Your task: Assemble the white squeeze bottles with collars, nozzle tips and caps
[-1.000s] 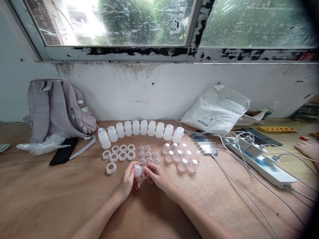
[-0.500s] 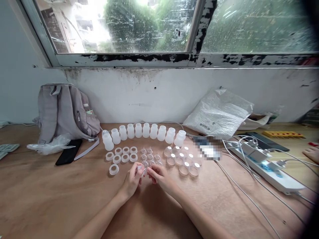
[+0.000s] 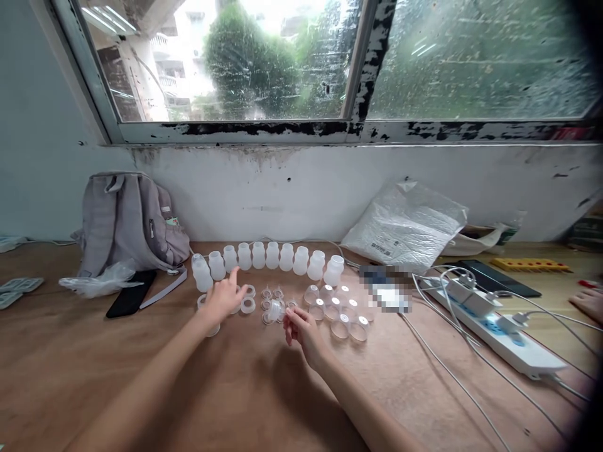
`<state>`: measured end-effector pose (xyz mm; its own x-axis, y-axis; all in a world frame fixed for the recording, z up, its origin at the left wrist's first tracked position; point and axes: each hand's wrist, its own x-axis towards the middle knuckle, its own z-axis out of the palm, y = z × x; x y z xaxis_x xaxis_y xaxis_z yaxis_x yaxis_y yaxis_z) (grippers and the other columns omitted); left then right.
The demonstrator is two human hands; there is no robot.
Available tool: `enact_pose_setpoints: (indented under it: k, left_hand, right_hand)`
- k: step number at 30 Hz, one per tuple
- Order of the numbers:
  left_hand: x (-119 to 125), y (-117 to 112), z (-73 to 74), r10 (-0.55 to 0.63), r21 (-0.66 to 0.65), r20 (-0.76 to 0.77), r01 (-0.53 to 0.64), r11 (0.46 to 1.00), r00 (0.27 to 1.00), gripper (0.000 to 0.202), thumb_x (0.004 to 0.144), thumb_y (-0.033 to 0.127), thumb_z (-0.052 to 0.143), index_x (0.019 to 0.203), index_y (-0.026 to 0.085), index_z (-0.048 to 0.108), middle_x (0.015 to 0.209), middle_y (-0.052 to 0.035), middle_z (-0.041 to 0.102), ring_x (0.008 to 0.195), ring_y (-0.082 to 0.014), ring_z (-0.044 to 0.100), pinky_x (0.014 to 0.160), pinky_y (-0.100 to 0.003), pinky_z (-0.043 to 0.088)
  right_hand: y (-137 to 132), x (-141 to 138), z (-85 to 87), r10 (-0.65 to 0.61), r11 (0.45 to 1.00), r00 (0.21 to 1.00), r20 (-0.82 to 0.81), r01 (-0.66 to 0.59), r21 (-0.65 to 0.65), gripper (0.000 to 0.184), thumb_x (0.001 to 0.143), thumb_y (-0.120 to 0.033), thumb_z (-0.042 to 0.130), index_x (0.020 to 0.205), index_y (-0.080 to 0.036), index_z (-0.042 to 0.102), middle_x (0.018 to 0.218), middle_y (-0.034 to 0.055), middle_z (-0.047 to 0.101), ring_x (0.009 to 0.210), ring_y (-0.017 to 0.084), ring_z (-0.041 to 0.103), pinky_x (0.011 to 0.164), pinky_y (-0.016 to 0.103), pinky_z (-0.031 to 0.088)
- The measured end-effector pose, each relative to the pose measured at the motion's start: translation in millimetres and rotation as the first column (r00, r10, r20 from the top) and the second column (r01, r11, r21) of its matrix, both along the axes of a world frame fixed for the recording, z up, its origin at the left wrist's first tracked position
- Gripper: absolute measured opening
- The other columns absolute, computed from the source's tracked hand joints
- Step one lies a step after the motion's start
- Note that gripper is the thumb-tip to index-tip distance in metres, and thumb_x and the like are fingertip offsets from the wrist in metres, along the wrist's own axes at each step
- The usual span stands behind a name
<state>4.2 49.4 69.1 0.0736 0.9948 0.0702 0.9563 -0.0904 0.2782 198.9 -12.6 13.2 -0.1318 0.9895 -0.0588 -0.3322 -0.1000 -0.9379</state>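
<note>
— Fingers of the right hand first: what are they doing?

— Pinched on a small clear piece. It sits at the fingertips, just left of the palm and close above the tabletop.

— And the left hand?

— Its fingers are loose and spread, the forefinger stretched toward the far side. Nothing shows in its grasp. It hangs over the white rings, to the left of the right hand. The hand covers most of them, so I cannot tell whether any fingertip touches one.

— What lies close around the piece?

— Just beyond it is a small cluster of clear teats. To their right the clear domed caps lie bunched together. Farther off, a row of white bottles stands upright in a shallow arc, near the wall.

— And farther out?

— At the far left a grey backpack slumps against the wall. A black phone and some crumpled clear plastic lie in front of it. On the right a white plastic bag leans on the wall. Nearer than the bag is a white power strip with plugs and cables trailing across the wood. At the right edge another person's hand rests on the tabletop, well apart from all this.
</note>
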Motion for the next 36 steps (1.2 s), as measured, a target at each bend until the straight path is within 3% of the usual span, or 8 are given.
enact_pose_setpoints:
  k: [4,7,16,21,24,29,34,36]
  left_hand:
    - [-17,46,11.3,0.125,-0.045,-0.167,-0.134,0.990,0.978,0.071,0.078,0.038,0.044,0.132,0.003,0.015,0.098,-0.0229,0.061,0.096,-0.0355,0.055,0.073,-0.040,0.041]
    - [-22,62,8.9,0.191,-0.012,-0.185,-0.196,0.981,0.964,0.064,0.078,0.030,0.044,0.128,-0.002,0.021,0.098,-0.0263,0.059,0.095,-0.0372,0.055,0.070,-0.041,0.042]
    - [-21,52,4.7,0.214,0.155,-0.174,-0.188,0.970,0.961,0.030,0.083,0.030,0.034,0.100,0.014,0.052,0.083,-0.0148,0.063,0.082,-0.0301,0.060,0.066,-0.037,0.044]
    - [-24,23,15.0,0.074,0.324,-0.117,-0.033,0.946,0.990,0.026,0.082,0.037,0.038,0.093,0.022,0.056,0.097,-0.0068,0.054,0.090,-0.0216,0.055,0.075,-0.030,0.044]
    - [-22,3,9.4,-0.184,0.496,0.039,0.141,0.857,0.982,0.018,0.079,0.035,0.046,0.081,0.020,0.057,0.102,-0.0056,0.048,0.094,-0.0193,0.051,0.082,-0.030,0.042]
    - [-12,-28,-12.3,-0.492,0.434,0.206,0.372,0.821,0.846,0.012,0.083,0.023,0.038,0.085,0.020,0.049,0.113,-0.0071,0.044,0.105,-0.0190,0.047,0.089,-0.033,0.040]
    - [-3,-43,-41.3,-0.570,0.405,0.271,0.446,0.799,0.776,0.011,0.082,0.022,0.041,0.093,0.020,0.043,0.116,-0.0097,0.047,0.107,-0.0206,0.049,0.089,-0.036,0.041]
    - [-1,-44,-56.4,-0.548,0.394,0.333,0.415,0.820,0.767,0.028,0.080,0.026,0.048,0.105,0.021,0.038,0.116,-0.0106,0.048,0.106,-0.0215,0.049,0.089,-0.037,0.041]
  right_hand:
    - [3,3,-4.1,-0.013,0.991,0.996,-0.086,0.001,-0.132,0.027,0.069,-0.040,0.060,0.061,-0.016,0.049,0.056,-0.0031,0.049,0.039,0.005,0.039,0.036,0.019,0.030]
    - [5,5,-7.4,-0.035,0.986,0.992,-0.124,0.015,-0.166,0.027,0.067,-0.041,0.062,0.062,-0.016,0.050,0.056,-0.0031,0.050,0.039,0.005,0.039,0.036,0.019,0.030]
    - [7,4,-9.9,-0.020,0.986,0.988,-0.152,-0.006,-0.165,0.028,0.066,-0.040,0.063,0.061,-0.016,0.050,0.053,-0.0034,0.049,0.038,0.005,0.038,0.034,0.018,0.030]
    - [5,3,-7.0,-0.015,0.988,0.992,-0.129,-0.005,-0.157,0.030,0.065,-0.042,0.064,0.060,-0.016,0.049,0.054,-0.0040,0.049,0.038,0.005,0.037,0.034,0.018,0.030]
    - [6,3,-8.4,-0.009,0.990,0.994,-0.111,-0.007,-0.144,0.030,0.066,-0.043,0.062,0.060,-0.016,0.050,0.055,-0.0038,0.048,0.038,0.005,0.037,0.034,0.018,0.031]
    - [7,4,-8.7,-0.025,0.990,0.995,-0.094,0.012,-0.137,0.030,0.066,-0.042,0.062,0.059,-0.016,0.050,0.054,-0.0037,0.047,0.037,0.005,0.037,0.034,0.019,0.032]
    - [9,5,-7.3,-0.026,0.988,0.996,-0.089,0.012,-0.151,0.030,0.065,-0.043,0.062,0.060,-0.016,0.049,0.055,-0.0032,0.048,0.037,0.005,0.037,0.034,0.019,0.031]
    - [9,5,-7.5,-0.021,0.988,0.997,-0.080,0.008,-0.155,0.030,0.066,-0.042,0.062,0.060,-0.016,0.049,0.055,-0.0033,0.047,0.038,0.005,0.037,0.035,0.019,0.032]
